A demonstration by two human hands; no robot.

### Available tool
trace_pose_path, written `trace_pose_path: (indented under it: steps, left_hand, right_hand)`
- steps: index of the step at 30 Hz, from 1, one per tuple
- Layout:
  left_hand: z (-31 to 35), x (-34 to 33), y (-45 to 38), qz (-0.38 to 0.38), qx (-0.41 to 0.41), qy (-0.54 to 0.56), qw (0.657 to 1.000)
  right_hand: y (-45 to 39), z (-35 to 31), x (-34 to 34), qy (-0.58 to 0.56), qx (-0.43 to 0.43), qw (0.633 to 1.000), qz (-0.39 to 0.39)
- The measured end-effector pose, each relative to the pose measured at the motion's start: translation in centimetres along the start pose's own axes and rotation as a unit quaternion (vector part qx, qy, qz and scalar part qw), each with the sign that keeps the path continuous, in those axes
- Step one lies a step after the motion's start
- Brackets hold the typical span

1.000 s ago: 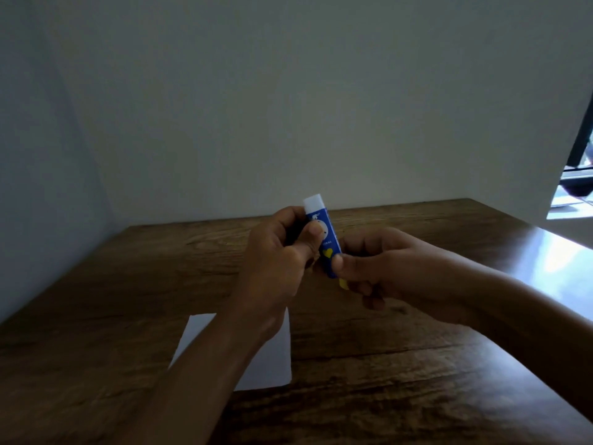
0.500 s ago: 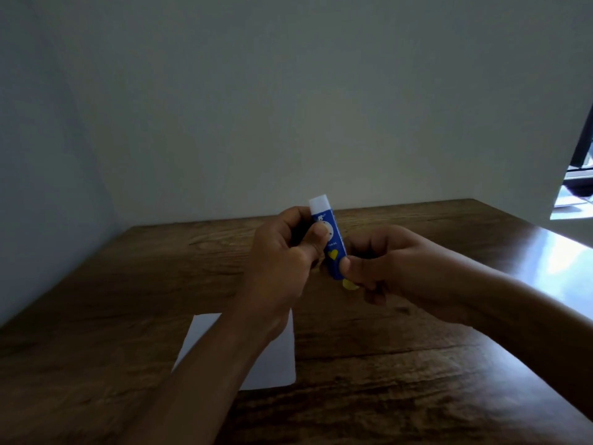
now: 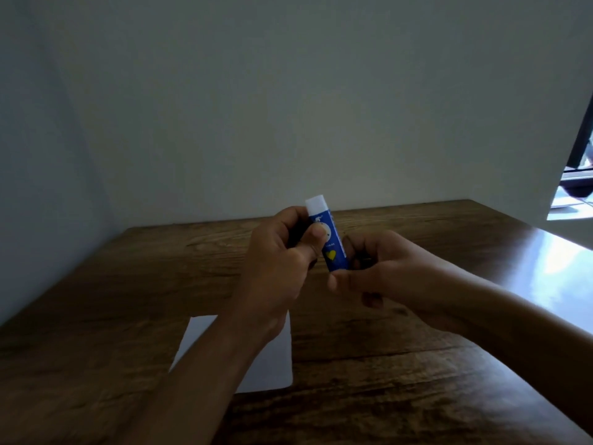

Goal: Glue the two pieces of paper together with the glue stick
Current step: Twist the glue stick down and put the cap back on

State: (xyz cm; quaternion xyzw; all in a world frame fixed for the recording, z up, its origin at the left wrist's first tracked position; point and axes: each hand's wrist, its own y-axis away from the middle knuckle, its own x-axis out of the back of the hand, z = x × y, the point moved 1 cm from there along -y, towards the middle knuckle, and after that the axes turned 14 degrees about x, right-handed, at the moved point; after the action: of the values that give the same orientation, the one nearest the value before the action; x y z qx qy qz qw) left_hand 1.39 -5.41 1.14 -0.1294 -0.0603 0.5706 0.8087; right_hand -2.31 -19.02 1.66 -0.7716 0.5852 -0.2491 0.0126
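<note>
Blue cylindrical glue stick with a yellow heart on its label (image 3: 330, 244) is held near upright above the wooden counter (image 3: 417, 364), white glue exposed at its top, cap not visible. The left hand (image 3: 282, 268) has its grip pinching the upper barrel under the thumb; the right hand (image 3: 382, 271) has its grip closed round the base, probably on the twist knob. The white rectangular paper sheet (image 3: 276, 358) lies flat below the left wrist, only one piece discernible; judging from this, gluing and pressing are not yet done.

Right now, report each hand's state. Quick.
Left hand: closed on the glue stick, thumb across its blue barrel.
Right hand: closed on the glue stick's lower end.
</note>
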Motion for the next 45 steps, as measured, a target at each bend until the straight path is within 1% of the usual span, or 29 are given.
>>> trace_pose_path:
  steps: [1,3,5,7,9,12,14,15,18,20,22,27,28,29,31,33,35,37,40,42,45]
  left_hand:
    - [0.0,0.0,0.0,0.000,0.002,0.000,1.000]
    - [0.0,0.1,0.0,0.000,0.006,0.006,1.000]
    - [0.0,0.2,-0.1,0.001,0.008,0.013,1.000]
    - [0.1,0.1,-0.1,0.000,0.005,0.009,1.000]
    - [0.0,0.0,0.0,0.000,0.004,0.006,1.000]
    - [0.0,-0.1,0.0,-0.001,-0.001,0.004,1.000]
    - [0.0,0.0,0.0,-0.002,0.002,0.006,1.000]
    - [-0.1,0.0,0.0,-0.002,0.004,0.008,1.000]
    - [0.0,0.1,-0.2,0.001,0.006,0.008,1.000]
    - [-0.1,0.2,-0.2,0.006,0.003,0.001,1.000]
    - [-0.1,0.1,-0.1,0.006,0.001,-0.005,1.000]
    - [-0.3,0.0,-0.1,0.000,0.001,-0.014,1.000]
    - [-0.2,0.0,-0.1,0.002,0.000,-0.015,1.000]
    - [-0.2,0.0,-0.1,0.003,0.000,-0.014,1.000]
    - [-0.1,0.1,-0.1,0.001,0.002,-0.010,1.000]
    - [-0.1,0.2,-0.1,-0.001,0.002,-0.009,1.000]
    - [0.0,0.1,0.0,-0.004,0.001,-0.007,1.000]
    - [-0.1,0.0,0.0,-0.006,-0.002,-0.010,1.000]
    - [-0.1,-0.2,0.0,-0.001,-0.001,-0.011,1.000]
    - [-0.2,-0.1,0.0,0.001,0.002,-0.009,1.000]
    - [0.0,0.1,-0.1,0.005,-0.001,-0.009,1.000]
  right_hand:
    - [-0.1,0.1,-0.1,0.009,-0.004,1.000,0.005]
    - [-0.1,0.2,0.1,0.000,-0.013,1.000,-0.016]
    - [0.1,0.1,0.4,-0.033,-0.013,0.998,-0.050]
    - [0.3,0.0,0.7,-0.068,-0.006,0.996,-0.061]
    - [0.3,0.0,0.5,-0.071,-0.006,0.997,-0.042]
    - [0.0,0.2,0.0,-0.028,-0.010,0.999,0.015]
    - [-0.1,0.3,-0.2,-0.008,-0.013,1.000,0.027]
    - [-0.1,0.3,-0.1,-0.011,-0.017,1.000,0.016]
    - [0.2,-0.2,0.2,-0.058,-0.026,0.997,-0.049]
    - [0.4,-0.3,0.6,-0.076,-0.015,0.995,-0.064]
    - [0.4,-0.3,0.8,-0.064,-0.003,0.996,-0.057]
    - [0.1,0.1,0.1,-0.005,-0.017,1.000,0.005]
    - [0.0,0.1,0.1,0.003,-0.023,1.000,0.004]
    - [0.0,0.2,0.1,-0.002,-0.030,0.999,-0.014]
    - [0.1,0.0,0.4,-0.027,-0.038,0.997,-0.054]
    - [0.3,-0.1,0.6,-0.061,-0.031,0.995,-0.073]
    - [0.4,-0.1,0.6,-0.071,-0.015,0.995,-0.065]
    - [0.3,-0.1,0.3,-0.045,-0.006,0.998,-0.038]
    - [0.1,0.1,-0.1,-0.007,-0.018,1.000,-0.007]
    - [0.0,0.1,-0.2,-0.006,-0.027,0.999,-0.025]
    - [0.1,0.0,0.1,-0.059,-0.023,0.997,-0.051]
